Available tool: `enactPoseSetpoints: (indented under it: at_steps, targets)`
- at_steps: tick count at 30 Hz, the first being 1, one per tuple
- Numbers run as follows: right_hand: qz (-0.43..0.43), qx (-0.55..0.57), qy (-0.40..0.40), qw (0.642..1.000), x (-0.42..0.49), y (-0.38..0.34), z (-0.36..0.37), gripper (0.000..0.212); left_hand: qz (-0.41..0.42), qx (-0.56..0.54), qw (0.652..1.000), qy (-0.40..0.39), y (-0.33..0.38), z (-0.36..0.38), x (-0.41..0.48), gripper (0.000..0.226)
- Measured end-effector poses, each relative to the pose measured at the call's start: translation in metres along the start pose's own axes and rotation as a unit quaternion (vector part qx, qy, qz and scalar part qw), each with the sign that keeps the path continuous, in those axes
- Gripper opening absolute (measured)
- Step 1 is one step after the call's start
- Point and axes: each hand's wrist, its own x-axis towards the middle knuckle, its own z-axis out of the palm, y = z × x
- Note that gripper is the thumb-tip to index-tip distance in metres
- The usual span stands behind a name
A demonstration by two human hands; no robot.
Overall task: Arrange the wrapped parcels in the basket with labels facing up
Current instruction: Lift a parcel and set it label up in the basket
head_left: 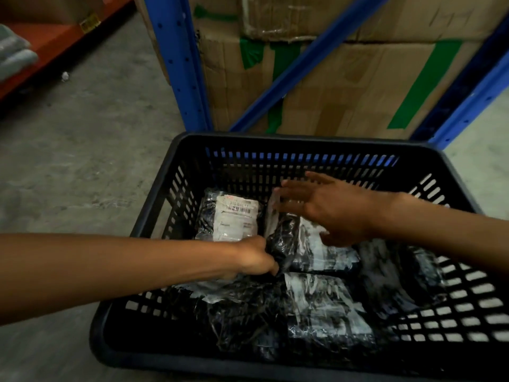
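Observation:
A black slotted plastic basket (165, 172) sits on the floor below me with several dark parcels in clear wrap inside. One parcel (232, 219) at the back left lies with its white barcode label up. Beside it a middle parcel (303, 252) is tilted, its left edge pinched in my left hand (254, 257). My right hand (327, 208) hovers over that parcel's top with fingers spread, blurred, and whether it touches is unclear. In front lies a parcel (322, 307) with white patches, and another (391, 282) lies at the right.
Blue shelving posts (179, 62) and taped cardboard boxes (344, 86) stand right behind the basket. An orange shelf (41, 45) with grey bundles runs along the far left. Bare concrete floor (82, 150) lies to the left of the basket.

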Motion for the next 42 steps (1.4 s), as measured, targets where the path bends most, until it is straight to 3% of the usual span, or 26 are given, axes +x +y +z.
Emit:
enactPoseSetpoints:
  at_steps: [4, 8, 12, 16, 21, 25, 28, 30, 31, 34, 37, 39, 42]
  targets:
    - [-0.05, -0.022, 0.057, 0.997, 0.013, -0.012, 0.026, 0.085, -0.042, -0.115, 0.992, 0.042, 0.0, 0.012, 0.001, 0.049]
    - [-0.084, -0.041, 0.122, 0.988, 0.042, -0.012, 0.034, 0.055, -0.08, -0.145, 0.983, 0.081, 0.001, 0.019, 0.003, 0.06]
    - [-0.132, -0.058, 0.144, 0.979, 0.054, -0.007, 0.026, 0.044, -0.084, -0.173, 0.978, 0.08, -0.001, 0.017, -0.002, 0.046]
    - [-0.128, -0.022, 0.189, 0.973, 0.025, -0.001, 0.03, 0.033, -0.017, -0.217, 0.975, 0.042, -0.002, 0.008, -0.019, 0.043]
    - [-0.094, 0.03, 0.224, 0.97, -0.016, 0.008, 0.01, 0.023, 0.083, -0.136, 0.987, -0.023, -0.011, -0.006, -0.048, 0.082]
    - [-0.038, 0.176, 0.233, 0.956, -0.048, 0.024, -0.02, 0.034, 0.157, -0.054, 0.986, 0.028, -0.02, -0.007, -0.064, 0.093]
    - [0.008, 0.274, 0.25, 0.929, -0.062, 0.033, -0.026, 0.036, 0.228, -0.004, 0.962, 0.152, -0.014, -0.014, -0.066, 0.08]
    - [0.056, 0.389, 0.261, 0.882, -0.066, 0.037, -0.019, 0.03, 0.245, -0.025, 0.938, 0.245, -0.005, -0.026, -0.065, 0.063]
    - [0.082, 0.471, 0.259, 0.839, -0.067, 0.038, -0.012, 0.028, 0.246, -0.054, 0.93, 0.269, 0.0, -0.035, -0.065, 0.058]
    - [0.153, 0.7, 0.213, 0.664, -0.061, 0.034, 0.017, 0.034, 0.222, -0.184, 0.912, 0.29, 0.009, -0.056, -0.065, 0.058]
    - [0.206, 0.825, 0.153, 0.504, -0.039, 0.013, 0.033, 0.044, 0.132, -0.293, 0.898, 0.301, 0.014, -0.067, -0.059, 0.043]
    - [0.226, 0.856, 0.138, 0.444, -0.019, -0.002, 0.036, 0.04, 0.092, -0.289, 0.904, 0.3, 0.016, -0.071, -0.052, 0.021]
    - [0.254, 0.873, 0.122, 0.398, 0.013, -0.019, 0.038, 0.027, 0.028, -0.211, 0.926, 0.312, 0.01, -0.076, -0.04, 0.021]
